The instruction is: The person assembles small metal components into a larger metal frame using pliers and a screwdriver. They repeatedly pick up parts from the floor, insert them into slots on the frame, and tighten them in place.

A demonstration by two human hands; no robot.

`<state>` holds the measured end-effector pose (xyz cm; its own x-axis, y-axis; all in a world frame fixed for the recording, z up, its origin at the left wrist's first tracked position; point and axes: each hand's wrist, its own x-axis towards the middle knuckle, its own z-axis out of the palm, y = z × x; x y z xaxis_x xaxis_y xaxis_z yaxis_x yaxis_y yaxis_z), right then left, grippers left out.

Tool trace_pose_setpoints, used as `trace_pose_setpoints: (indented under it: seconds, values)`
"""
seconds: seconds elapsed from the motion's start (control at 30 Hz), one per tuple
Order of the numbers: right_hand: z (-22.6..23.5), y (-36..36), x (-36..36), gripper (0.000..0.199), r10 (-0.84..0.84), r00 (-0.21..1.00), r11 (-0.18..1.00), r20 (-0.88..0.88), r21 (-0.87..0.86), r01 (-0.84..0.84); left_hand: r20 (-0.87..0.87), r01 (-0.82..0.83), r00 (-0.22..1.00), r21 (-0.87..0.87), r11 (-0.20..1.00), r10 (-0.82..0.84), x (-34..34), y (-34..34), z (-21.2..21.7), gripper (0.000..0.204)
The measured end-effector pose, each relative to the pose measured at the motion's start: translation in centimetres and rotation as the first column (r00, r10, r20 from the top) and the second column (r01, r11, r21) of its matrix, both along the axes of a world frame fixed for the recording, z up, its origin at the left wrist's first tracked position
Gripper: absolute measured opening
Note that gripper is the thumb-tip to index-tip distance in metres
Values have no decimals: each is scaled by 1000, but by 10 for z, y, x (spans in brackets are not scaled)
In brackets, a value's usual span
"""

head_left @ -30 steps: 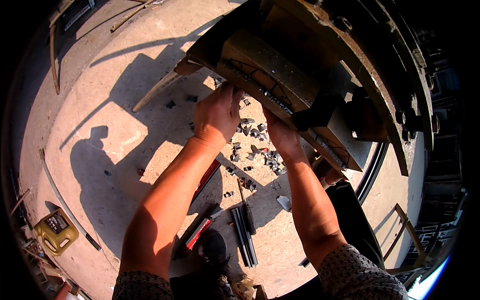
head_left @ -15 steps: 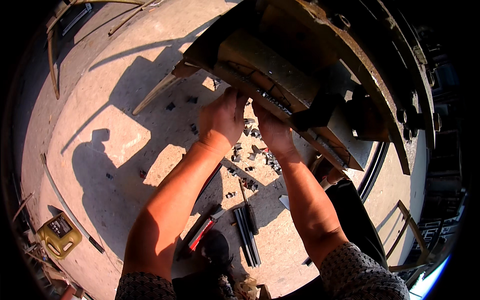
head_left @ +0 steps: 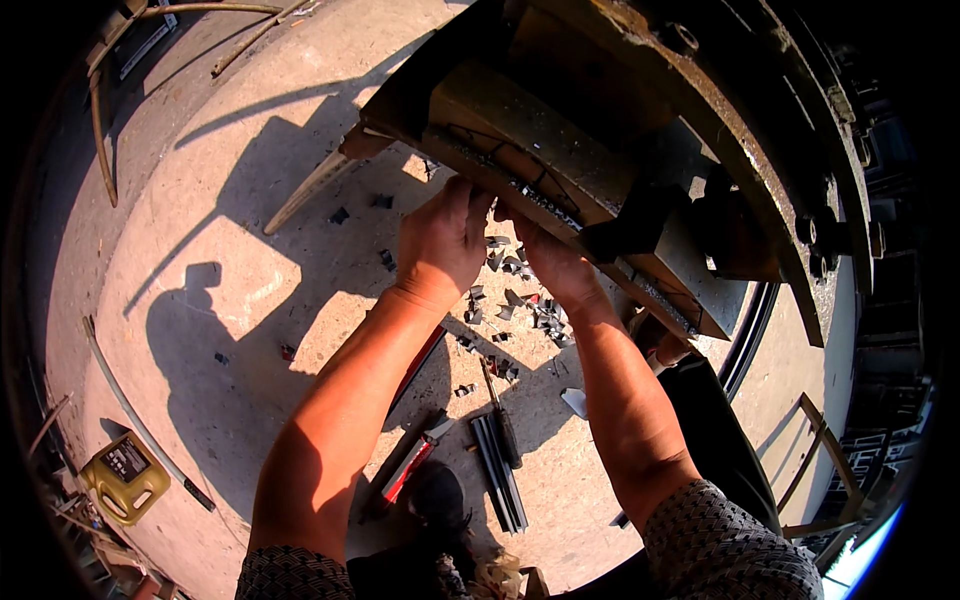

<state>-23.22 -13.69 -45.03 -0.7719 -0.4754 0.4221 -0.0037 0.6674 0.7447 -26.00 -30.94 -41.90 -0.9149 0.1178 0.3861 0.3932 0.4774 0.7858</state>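
Both arms reach forward to the lower edge of a dark, rusty metal machine (head_left: 530,120). My left hand (head_left: 440,240) is closed at that edge, with its fingers curled and pressed together. Just to its right, my right hand (head_left: 550,262) is closed too, its fingertips tucked under the machine's edge. Whatever they hold is hidden by the machine and the hands themselves. Small dark cut pieces (head_left: 515,298) lie scattered on the ground below my hands. Bits of metal swarf (head_left: 545,200) sit along the machine's slotted edge.
On the concrete floor (head_left: 250,270) lie dark grooved bars (head_left: 498,475), a thin dark rod-like tool (head_left: 503,425) and a red-and-silver strip (head_left: 408,468). A gold-coloured canister (head_left: 125,478) stands at lower left, near a curved hose (head_left: 140,410). A wooden handle (head_left: 305,190) projects beside the machine.
My right hand has shifted slightly up and left, its fingers further under the machine's edge. My left hand stays nearly in place. The view has moved a little.
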Motion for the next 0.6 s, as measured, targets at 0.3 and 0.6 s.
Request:
trace_pose_setpoints:
  seconds: [0.3,0.6]
  values:
    - [3,-4,-11,45,667,727,-236,162,-880,412,74,11,997,66,998,-16,-1,0,-5,10]
    - [18,2,-25,46,645,747,27,164,-981,192,286,-44,958,217,975,-20,1,8,-1,43]
